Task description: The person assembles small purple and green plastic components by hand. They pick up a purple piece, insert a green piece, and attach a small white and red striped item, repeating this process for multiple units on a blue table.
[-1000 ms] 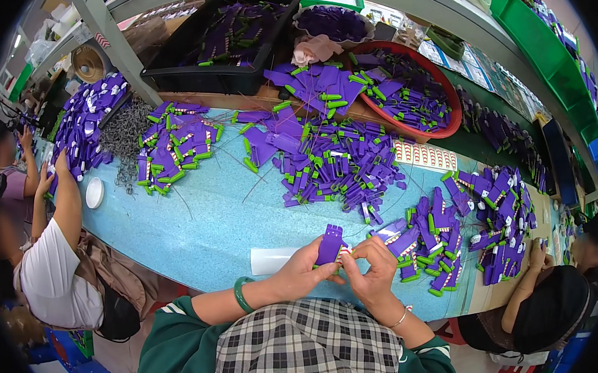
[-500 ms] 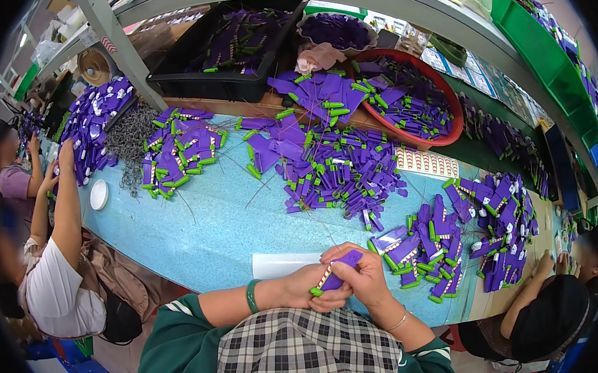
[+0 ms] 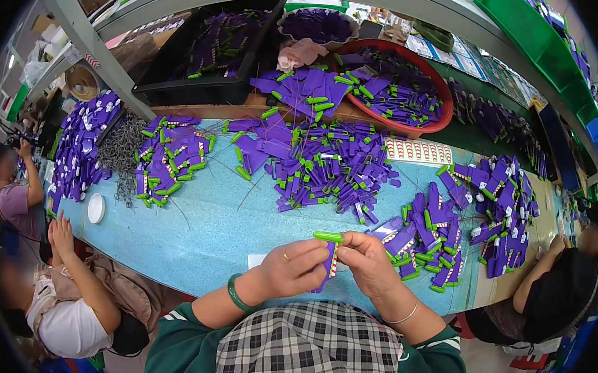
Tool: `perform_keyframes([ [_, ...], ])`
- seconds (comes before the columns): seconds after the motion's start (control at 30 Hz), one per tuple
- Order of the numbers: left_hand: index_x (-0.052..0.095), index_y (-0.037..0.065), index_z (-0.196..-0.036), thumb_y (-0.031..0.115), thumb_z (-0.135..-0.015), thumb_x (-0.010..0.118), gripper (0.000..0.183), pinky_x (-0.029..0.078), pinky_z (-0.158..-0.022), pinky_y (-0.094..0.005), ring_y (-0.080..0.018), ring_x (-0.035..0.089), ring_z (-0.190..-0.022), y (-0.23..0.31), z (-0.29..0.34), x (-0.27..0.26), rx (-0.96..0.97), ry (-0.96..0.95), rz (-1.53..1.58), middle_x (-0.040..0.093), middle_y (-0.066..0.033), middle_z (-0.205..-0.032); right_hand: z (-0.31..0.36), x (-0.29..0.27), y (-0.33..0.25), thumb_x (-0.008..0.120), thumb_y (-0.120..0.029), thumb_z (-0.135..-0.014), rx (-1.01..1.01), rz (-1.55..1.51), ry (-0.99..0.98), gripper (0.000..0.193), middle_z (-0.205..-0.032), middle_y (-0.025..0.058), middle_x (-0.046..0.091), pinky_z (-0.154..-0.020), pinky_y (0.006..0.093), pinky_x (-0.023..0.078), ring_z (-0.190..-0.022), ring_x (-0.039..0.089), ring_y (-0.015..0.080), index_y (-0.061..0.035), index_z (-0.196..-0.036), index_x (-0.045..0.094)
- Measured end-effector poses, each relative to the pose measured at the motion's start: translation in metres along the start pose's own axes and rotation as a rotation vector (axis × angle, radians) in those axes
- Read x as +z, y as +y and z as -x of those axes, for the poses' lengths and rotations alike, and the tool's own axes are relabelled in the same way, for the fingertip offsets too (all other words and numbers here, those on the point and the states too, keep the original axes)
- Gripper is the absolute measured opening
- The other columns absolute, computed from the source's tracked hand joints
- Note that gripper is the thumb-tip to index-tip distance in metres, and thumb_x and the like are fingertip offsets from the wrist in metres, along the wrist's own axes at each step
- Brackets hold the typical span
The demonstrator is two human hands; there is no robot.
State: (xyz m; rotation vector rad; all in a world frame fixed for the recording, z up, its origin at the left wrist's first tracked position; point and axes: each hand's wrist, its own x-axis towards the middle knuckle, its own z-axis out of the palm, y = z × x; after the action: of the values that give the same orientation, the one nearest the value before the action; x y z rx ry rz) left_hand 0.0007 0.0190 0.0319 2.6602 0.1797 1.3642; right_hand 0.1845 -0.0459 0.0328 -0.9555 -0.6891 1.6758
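Note:
A flat purple plastic piece with a green end [image 3: 328, 237] and a red-and-cream striped strip is held upright in front of me, green end up. My left hand [image 3: 295, 264] is closed around the purple part, thumb and fingers pressed on its side. The thumb and forefinger of my right hand [image 3: 371, 266] pinch together at the striped edge, just below the green end. My fingers hide part of the piece. Beyond my hands lies a heap of purple pieces with green ends [image 3: 342, 165]. To the right is a pile of similar striped pieces [image 3: 427, 237].
More striped pieces [image 3: 169, 157] lie at the left, beside grey metal wire parts [image 3: 123, 145] and a white round lid [image 3: 96, 208]. A black bin [image 3: 181, 93] and a red basin [image 3: 450, 103] stand behind. A sticker sheet [image 3: 419, 151] lies beyond the heap. Co-workers sit on both sides.
The purple piece has been turned from green end down to green end up and raised slightly. My right hand has shifted to its striped edge. The left co-worker's hands have drawn back from the pile.

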Motion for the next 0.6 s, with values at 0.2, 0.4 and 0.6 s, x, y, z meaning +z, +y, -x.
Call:
perform_keyframes([
  [0.2,0.058,0.004,-0.078,-0.007,-0.066,0.067,0.019,0.057,-0.068,-0.0287,-0.0258,0.064,-0.084,0.002,0.004,0.006,0.148,0.029,0.047,0.058,-0.0094,-0.093,0.000,0.002,-0.007,0.063,-0.010,-0.086,0.023,0.029,-0.021,0.010,-0.073,-0.0022,0.059,-0.063,0.0202,0.043,-0.067,0.052,0.0039,-0.0056,-0.078,0.061],
  [0.4,0.062,0.000,-0.082,-0.003,-0.067,0.065,0.015,0.057,-0.067,-0.0285,-0.0254,0.064,-0.084,0.007,0.003,0.002,0.187,0.028,0.038,0.058,-0.0101,-0.092,0.006,0.005,0.000,0.058,-0.017,-0.091,0.249,-0.008,-0.049,0.019,-0.074,0.0008,0.063,-0.059,0.0209,0.044,-0.063,0.054,0.0049,-0.0034,-0.081,0.066],
  [0.6,0.064,-0.002,-0.083,0.000,-0.068,0.065,0.016,0.057,-0.066,-0.0296,-0.0263,0.064,-0.083,0.010,0.009,0.006,0.146,-0.017,0.041,0.059,-0.0109,-0.089,0.036,-0.009,0.004,0.054,-0.021,-0.094,0.350,0.117,-0.164,0.027,-0.074,0.0028,0.063,-0.066,0.0224,0.045,-0.069,0.055,0.0091,-0.0013,-0.080,0.066],
])
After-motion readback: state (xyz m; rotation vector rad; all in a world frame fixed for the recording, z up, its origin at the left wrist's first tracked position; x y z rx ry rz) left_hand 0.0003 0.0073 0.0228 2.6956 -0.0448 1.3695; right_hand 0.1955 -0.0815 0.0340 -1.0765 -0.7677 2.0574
